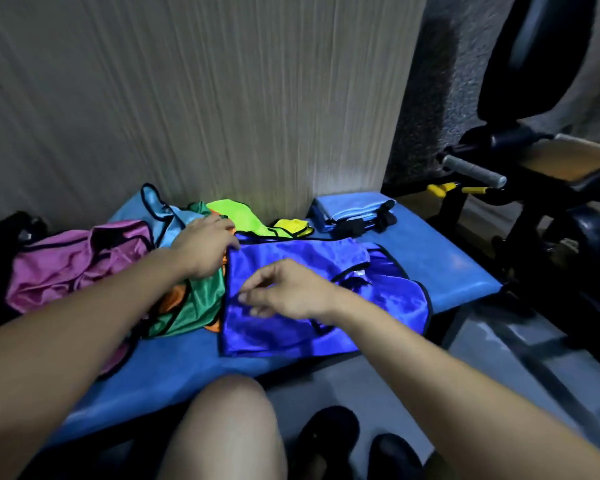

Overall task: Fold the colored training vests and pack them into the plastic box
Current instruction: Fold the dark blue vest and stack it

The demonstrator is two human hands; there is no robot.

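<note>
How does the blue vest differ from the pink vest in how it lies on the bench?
The blue vest lies spread flat in the middle of the bench; the pink vest lies crumpled at its left end. The left hand rests at the blue vest's far corner and the right hand is over it; no hand touches the pink vest. Both are shiny with dark trim.

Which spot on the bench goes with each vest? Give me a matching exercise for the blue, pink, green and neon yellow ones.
Things:
1. blue vest
2. pink vest
3. green vest
4. neon yellow vest

Places:
A. far left of the bench
B. back, by the wall
C. spread flat under the right hand
D. heap below the left hand

Pairs: 1-C, 2-A, 3-D, 4-B
</note>
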